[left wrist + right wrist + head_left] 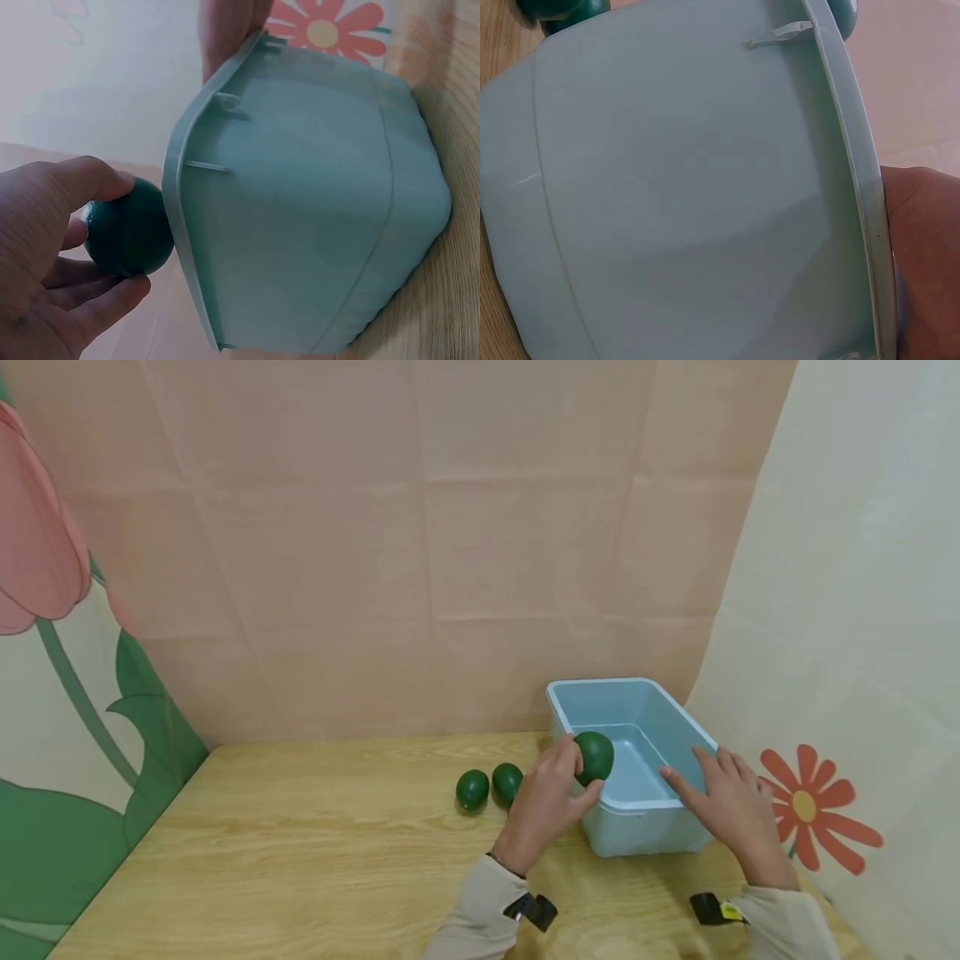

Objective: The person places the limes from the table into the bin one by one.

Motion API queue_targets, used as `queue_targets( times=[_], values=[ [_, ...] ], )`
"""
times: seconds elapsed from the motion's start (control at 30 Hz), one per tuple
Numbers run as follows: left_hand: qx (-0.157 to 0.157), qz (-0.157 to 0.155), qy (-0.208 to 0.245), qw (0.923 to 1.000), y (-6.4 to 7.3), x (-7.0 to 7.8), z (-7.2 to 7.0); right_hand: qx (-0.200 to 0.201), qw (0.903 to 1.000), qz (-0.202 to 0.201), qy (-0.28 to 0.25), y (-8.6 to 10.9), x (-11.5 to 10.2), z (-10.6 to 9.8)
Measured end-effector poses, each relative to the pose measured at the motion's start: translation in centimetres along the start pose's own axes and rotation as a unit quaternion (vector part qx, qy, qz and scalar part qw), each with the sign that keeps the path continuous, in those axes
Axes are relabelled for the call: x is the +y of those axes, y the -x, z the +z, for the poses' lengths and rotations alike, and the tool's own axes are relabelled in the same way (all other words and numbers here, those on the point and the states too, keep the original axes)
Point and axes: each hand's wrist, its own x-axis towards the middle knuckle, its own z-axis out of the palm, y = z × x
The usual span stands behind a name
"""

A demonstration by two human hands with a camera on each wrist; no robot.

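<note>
Far left on my feed there's a pink tulip (37, 518) on the wall, then a green fruit (472, 791) sitting on the wood table (322, 852) with a second fruit (507, 783) just beside it. My left hand (546, 797) is next along, pinching a third fruit (596, 757) right at the near left rim of the blue bin (651, 833), though I can't tell if they touch. Over on the right, my right hand (735, 802) is pretty loose, resting on the bin's rim near a red flower (804, 806).
</note>
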Motion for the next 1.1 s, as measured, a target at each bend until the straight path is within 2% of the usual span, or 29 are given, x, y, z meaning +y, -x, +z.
queue_targets(
  times=[0.17,0.47,0.67,0.9,1.1],
  values=[
    [-0.002,0.009,-0.02,0.9998,0.1,0.2,0.1,0.002,1.0,0.0,0.001,-0.1,-0.1,0.0],
    [-0.011,0.012,-0.028,0.9995,0.9,0.3,0.2,-0.003,1.0,-0.002,0.002,0.0,-0.3,0.1],
    [-0.01,0.001,-0.024,0.9997,1.1,0.2,0.4,0.0,1.0,-0.005,-0.001,0.1,0.0,-0.1],
    [-0.012,-0.029,-0.019,0.9993,1.2,-0.2,0.3,-0.001,1.0,-0.007,-0.006,0.1,0.1,-0.1],
    [-0.008,-0.029,-0.013,0.9995,1.5,-0.6,0.2,-0.007,0.9999,-0.007,-0.007,0.2,0.3,-0.1]
  ],
)
